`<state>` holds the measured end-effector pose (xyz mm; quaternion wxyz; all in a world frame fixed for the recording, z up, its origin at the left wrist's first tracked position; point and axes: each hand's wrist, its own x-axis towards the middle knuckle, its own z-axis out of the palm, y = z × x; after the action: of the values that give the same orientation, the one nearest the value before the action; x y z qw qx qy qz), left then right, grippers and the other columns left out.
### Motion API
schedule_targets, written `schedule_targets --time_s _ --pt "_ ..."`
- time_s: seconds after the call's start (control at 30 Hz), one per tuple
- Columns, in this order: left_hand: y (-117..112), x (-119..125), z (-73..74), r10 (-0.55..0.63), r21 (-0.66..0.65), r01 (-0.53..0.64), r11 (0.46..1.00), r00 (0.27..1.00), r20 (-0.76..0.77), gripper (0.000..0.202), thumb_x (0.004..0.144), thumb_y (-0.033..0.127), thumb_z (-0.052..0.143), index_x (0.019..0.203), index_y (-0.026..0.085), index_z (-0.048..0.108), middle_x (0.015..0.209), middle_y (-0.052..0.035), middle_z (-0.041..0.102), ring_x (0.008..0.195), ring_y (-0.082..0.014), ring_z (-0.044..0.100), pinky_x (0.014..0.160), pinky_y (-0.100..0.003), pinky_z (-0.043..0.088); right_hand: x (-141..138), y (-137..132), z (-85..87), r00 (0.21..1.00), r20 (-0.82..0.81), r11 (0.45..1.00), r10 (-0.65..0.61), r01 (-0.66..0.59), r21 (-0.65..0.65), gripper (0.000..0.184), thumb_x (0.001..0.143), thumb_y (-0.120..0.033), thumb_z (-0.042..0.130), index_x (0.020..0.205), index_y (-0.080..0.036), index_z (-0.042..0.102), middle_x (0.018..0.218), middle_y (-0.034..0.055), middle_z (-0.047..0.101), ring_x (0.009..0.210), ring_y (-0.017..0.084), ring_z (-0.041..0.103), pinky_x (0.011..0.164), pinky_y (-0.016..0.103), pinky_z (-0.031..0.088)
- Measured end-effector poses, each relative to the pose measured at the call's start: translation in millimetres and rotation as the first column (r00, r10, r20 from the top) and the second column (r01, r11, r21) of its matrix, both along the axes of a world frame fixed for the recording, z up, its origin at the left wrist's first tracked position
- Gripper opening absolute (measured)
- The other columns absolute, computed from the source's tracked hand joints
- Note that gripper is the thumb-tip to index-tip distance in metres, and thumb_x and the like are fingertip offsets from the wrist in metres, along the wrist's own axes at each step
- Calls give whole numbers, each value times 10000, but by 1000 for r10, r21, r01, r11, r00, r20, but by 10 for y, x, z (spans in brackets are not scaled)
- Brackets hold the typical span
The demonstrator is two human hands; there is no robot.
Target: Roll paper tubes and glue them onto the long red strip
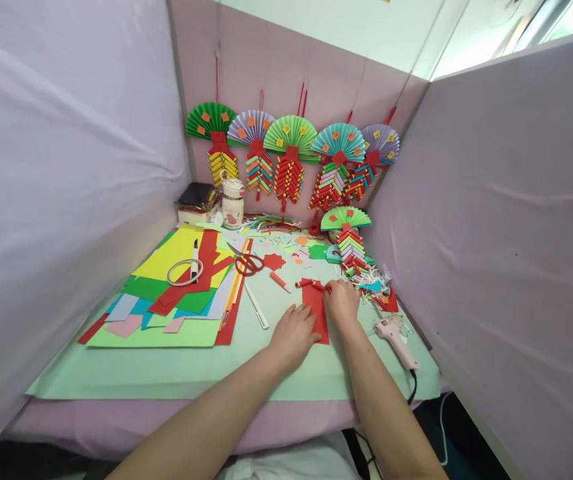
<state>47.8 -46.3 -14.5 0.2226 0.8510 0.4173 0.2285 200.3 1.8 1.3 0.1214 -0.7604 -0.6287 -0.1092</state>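
A red paper strip [320, 319] lies lengthwise in front of me on the mint-green table cover. My left hand [294, 335] rests flat over the strip's left edge, fingers stretched out and holding nothing. At the strip's far end, my right hand [343, 303] is closed, its fingertips pinched on a small red paper roll [318, 285]. Another thin red roll [304, 283] is just left of it, at the strip's top edge. A red marker-like stick [280, 281] and a white pen [256, 306] lie to the left of my hands.
Coloured paper sheets [156, 333] cover the left side, with a silver ring [170, 275] and a cutter [195, 253] on top. Red-handled scissors [249, 265] lie behind. A glue gun [397, 341] is at right, near paper scraps [374, 283]. Paper fan ornaments [292, 137] hang behind.
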Motion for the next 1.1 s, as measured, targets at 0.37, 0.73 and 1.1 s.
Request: schedule_targets --time_s 0.37,0.73,1.1 --pt "4 12 5 12 -3 -12 1000 999 -34 297 804 273 596 1081 171 625 1308 -146 537 1296 -288 396 1111 -424 178 23 9 -40 1000 13 1000 3 -3 3 216 883 -239 500 946 -208 704 958 96 656 960 219 525 743 309 293" --pt "22 17 -11 -5 -27 5 1000 1000 -5 265 802 263 584 1037 150 631 1289 -168 539 1289 -296 401 1105 -427 174 30 35 -113 999 -1 999 42 -42 14 256 912 -260 465 1011 -231 698 990 92 641 985 221 494 777 321 278" --pt "-6 17 -19 21 -53 -20 998 999 27 311 790 231 589 1087 140 602 1328 -177 505 1309 -310 374 1119 -438 146 12 -24 -119 992 -109 997 66 -62 33 283 909 -221 441 1049 -214 687 1035 86 635 974 198 521 788 282 318"
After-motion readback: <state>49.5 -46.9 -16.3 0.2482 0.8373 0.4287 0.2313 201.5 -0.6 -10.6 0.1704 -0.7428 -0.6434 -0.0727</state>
